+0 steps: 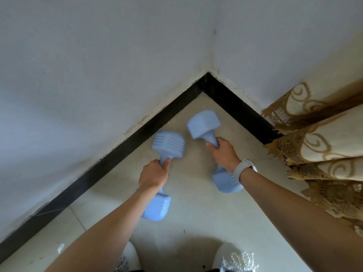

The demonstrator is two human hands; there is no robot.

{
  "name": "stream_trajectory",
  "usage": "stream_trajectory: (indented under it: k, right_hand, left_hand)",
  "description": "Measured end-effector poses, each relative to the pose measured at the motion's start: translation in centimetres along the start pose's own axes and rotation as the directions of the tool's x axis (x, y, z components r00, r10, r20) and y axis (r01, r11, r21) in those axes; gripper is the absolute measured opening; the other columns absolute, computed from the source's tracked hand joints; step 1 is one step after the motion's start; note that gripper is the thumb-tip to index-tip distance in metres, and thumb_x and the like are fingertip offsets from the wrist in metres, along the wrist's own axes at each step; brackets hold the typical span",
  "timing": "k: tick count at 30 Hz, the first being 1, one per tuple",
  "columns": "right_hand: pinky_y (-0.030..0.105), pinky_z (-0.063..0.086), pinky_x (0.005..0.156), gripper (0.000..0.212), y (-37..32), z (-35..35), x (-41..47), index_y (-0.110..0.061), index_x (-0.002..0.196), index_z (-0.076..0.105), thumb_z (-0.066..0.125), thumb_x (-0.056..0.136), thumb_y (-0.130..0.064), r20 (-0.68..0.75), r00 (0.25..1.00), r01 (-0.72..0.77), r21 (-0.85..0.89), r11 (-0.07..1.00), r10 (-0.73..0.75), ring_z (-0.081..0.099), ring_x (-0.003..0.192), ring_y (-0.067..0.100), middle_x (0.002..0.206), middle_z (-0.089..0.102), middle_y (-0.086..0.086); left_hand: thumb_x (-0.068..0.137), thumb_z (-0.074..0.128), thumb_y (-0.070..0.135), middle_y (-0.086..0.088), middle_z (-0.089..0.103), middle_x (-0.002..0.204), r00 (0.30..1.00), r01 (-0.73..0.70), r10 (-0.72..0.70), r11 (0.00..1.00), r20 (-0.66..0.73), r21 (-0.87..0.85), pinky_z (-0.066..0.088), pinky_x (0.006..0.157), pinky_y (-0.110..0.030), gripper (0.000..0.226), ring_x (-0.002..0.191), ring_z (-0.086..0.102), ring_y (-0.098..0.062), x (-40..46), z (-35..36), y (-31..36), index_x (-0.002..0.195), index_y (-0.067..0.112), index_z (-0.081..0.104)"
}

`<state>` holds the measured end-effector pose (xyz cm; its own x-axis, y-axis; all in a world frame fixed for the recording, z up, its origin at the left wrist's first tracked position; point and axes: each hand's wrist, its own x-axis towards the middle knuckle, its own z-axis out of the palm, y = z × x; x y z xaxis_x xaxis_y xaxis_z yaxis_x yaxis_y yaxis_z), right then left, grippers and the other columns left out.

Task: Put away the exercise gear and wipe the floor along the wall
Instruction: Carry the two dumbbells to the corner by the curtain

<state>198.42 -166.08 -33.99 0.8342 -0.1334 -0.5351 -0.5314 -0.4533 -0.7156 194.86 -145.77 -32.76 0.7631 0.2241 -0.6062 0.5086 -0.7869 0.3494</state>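
while both arms reach toward the room corner, the left hand (154, 173) has its fingers (166, 161) clenched round the handle of the left dumbbell (164, 169), and the right hand (224, 153) grasps the right dumbbell (208, 134) the same way. each is gripped mid-handle, likely for balance. both hang over the floor (196, 213) near the black skirting (121, 148), just beside the curtain (324, 146); i cannot tell whether they touch down. the corner looks like their storage spot.
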Motion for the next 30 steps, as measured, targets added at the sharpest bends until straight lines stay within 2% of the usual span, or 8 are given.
stream_trajectory:
  k: [5,8,11,13,16,22,26,30]
  right_hand:
    - [0.027,0.04,0.061,0.016,-0.6,0.0,0.0,-0.01,0.089,0.05,0.053,0.091,-0.025,-0.002,0.999,0.053,0.009,0.999,-0.053,0.05,0.065,0.021,0.069,0.051,0.001]
    - [0.02,0.037,0.053,0.012,-1.5,-0.2,0.0,-0.01,0.089,0.05,0.055,0.091,-0.02,-0.036,0.987,0.159,0.046,0.986,-0.158,0.047,0.059,0.011,0.065,0.049,-0.004]
    - [0.009,0.037,0.052,0.011,-2.5,-0.4,-0.1,-0.007,0.097,0.055,0.057,0.089,-0.015,-0.057,0.968,0.25,0.105,0.962,-0.245,0.047,0.06,0.004,0.067,0.051,-0.007]
    - [0.005,0.038,0.054,0.01,-3.1,-0.6,-0.2,-0.009,0.098,0.056,0.058,0.088,-0.011,-0.048,0.955,0.296,0.148,0.944,-0.292,0.051,0.059,0.0,0.069,0.053,-0.009]
    - [0.004,0.039,0.058,0.009,-3.4,-0.6,-0.1,-0.011,0.094,0.056,0.06,0.086,-0.007,-0.025,0.94,0.34,0.19,0.921,-0.341,0.052,0.058,-0.01,0.07,0.054,-0.011]
    - [0.006,0.043,0.067,0.02,-3.2,-0.9,-0.2,-0.001,0.105,0.063,0.061,0.085,-0.005,0.014,0.944,0.318,0.239,0.917,-0.331,0.054,0.075,0.0,0.088,0.065,0.012]
    - [0.008,0.047,0.075,0.025,-3.9,-2.4,-0.1,-0.012,0.111,0.061,0.058,0.087,-0.005,0.129,0.965,0.18,0.298,0.937,-0.227,0.059,0.079,-0.006,0.098,0.065,0.003]
    - [0.034,0.045,0.093,0.028,-5.0,-5.5,-0.2,-0.014,0.106,0.062,0.038,0.098,-0.027,0.315,0.948,-0.171,0.61,0.774,-0.039,0.059,0.102,0.018,0.102,0.065,0.002]
  left_hand:
    - [0.09,0.04,0.049,-0.01,0.062,0.108,0.983,-0.099,0.145,0.932,-0.11,0.348,0.04,0.075,-0.032,0.046,0.1,0.058,-0.03,0.3,-4.0,2.2,0.102,0.01,0.061]
    - [0.084,0.06,0.041,-0.008,0.052,0.119,0.915,-0.34,0.351,0.936,-0.201,0.09,0.044,0.083,-0.037,0.044,0.106,0.054,-0.028,0.2,-5.4,4.8,0.116,0.012,0.051]
    - [0.077,0.071,0.031,-0.009,0.037,0.14,0.769,-0.628,0.598,0.773,-0.225,-0.09,0.035,0.105,-0.033,0.077,0.128,0.039,-0.024,0.9,-5.6,7.0,0.14,0.012,0.031]
    - [0.078,0.071,0.03,-0.009,0.031,0.147,0.697,-0.708,0.692,0.706,-0.188,-0.025,0.026,0.109,-0.028,0.083,0.135,0.031,-0.022,1.9,-5.9,8.0,0.144,0.01,0.024]
    - [0.077,0.071,0.034,-0.009,0.037,0.145,0.608,-0.776,0.781,0.623,-0.145,0.099,0.038,0.105,-0.037,0.08,0.132,0.038,-0.024,3.2,-6.2,8.3,0.141,0.01,0.03]
    - [0.072,0.074,0.023,-0.015,0.045,0.138,0.528,-0.821,0.835,0.549,-0.155,0.157,0.045,0.096,-0.035,0.079,0.123,0.049,-0.029,3.5,-6.0,8.5,0.137,0.001,0.035]
    - [0.065,0.058,0.028,-0.02,0.057,0.123,0.399,-0.852,0.89,0.449,-0.22,0.269,0.048,0.088,-0.027,0.07,0.108,0.06,-0.032,3.5,-5.8,9.1,0.128,0.006,0.036]
    - [0.068,0.049,0.031,-0.018,0.056,0.126,0.359,-0.869,0.922,0.388,-0.148,0.307,0.056,0.079,-0.033,0.067,0.113,0.058,-0.031,3.0,-6.4,10.0,0.13,0.01,0.034]
